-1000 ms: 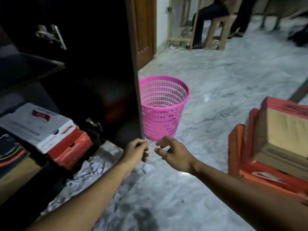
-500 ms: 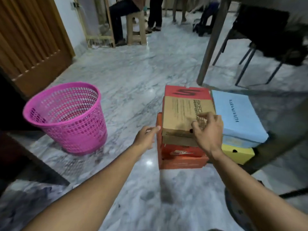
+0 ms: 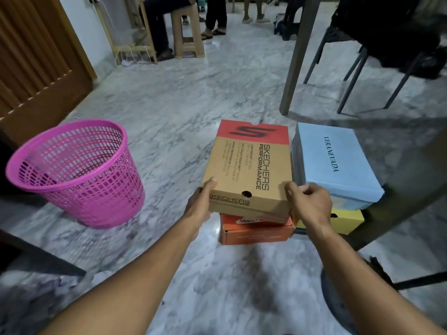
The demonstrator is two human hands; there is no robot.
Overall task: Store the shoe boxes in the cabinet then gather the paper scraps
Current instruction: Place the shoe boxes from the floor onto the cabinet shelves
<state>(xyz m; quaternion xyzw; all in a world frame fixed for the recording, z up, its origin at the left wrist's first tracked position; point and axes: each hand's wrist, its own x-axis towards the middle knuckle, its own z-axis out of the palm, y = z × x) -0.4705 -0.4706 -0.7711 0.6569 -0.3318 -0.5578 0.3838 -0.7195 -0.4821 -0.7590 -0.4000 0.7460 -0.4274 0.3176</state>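
A brown and red Skechers shoe box (image 3: 251, 165) lies on top of an orange shoe box (image 3: 254, 232) on the marble floor. My left hand (image 3: 199, 206) grips its near left corner, thumb on the lid. My right hand (image 3: 308, 204) grips its near right corner with curled fingers. Right beside it a light blue shoe box (image 3: 333, 163) rests on a yellow shoe box (image 3: 346, 220). Crumpled white paper scraps (image 3: 101, 278) lie on the floor at the lower left.
A pink mesh waste basket (image 3: 75, 170) stands on the floor to the left. A dark cabinet edge (image 3: 36, 256) runs along the lower left. A table leg (image 3: 296, 56) and a dark chair (image 3: 377, 49) stand behind the boxes. People sit and stand at the back.
My view swung right from the cabinet to the stacked boxes. Both hands reached the Skechers box and now grip its near corners.
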